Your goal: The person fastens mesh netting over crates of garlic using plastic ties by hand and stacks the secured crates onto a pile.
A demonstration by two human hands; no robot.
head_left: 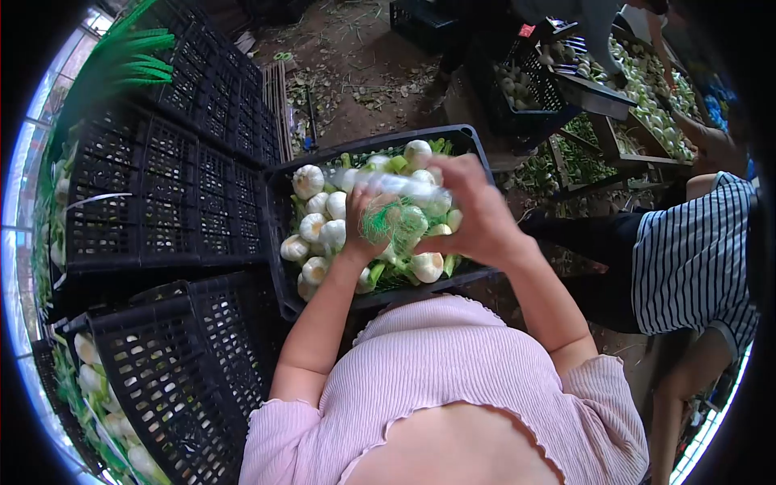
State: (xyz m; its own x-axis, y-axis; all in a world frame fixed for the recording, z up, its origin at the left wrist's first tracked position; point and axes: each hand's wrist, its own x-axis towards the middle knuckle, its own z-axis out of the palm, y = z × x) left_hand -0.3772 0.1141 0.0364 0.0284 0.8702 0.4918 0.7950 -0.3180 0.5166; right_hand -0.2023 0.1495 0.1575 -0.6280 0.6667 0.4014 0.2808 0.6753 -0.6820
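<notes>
So the left hand (370, 214) has its grip closed around a wad of green netting (390, 225), right over the middle of the crate. The right hand (478, 212) has its grip pretty wide, thumb well apart from the curled fingers. It's next to the far end of a whitish, see-through tube-like thing (392, 185) that runs across above the left hand. Everything there is motion-blurred, so I can't tell if the right fingers are actually touching it.

Under both hands is a black crate (478, 153) full of garlic bulbs (309, 182), with green stalks poking out between them. The crate's right rim is near the right wrist, and its near rim runs along just in front of the pink top (485, 356). Left side is tight: stacked black crates (170, 186) stand right beside the rim. Past the far rim there's open dirt floor (356, 69) with scraps on it. Off to the right, a person in a striped shirt (687, 255) is near the right arm.
</notes>
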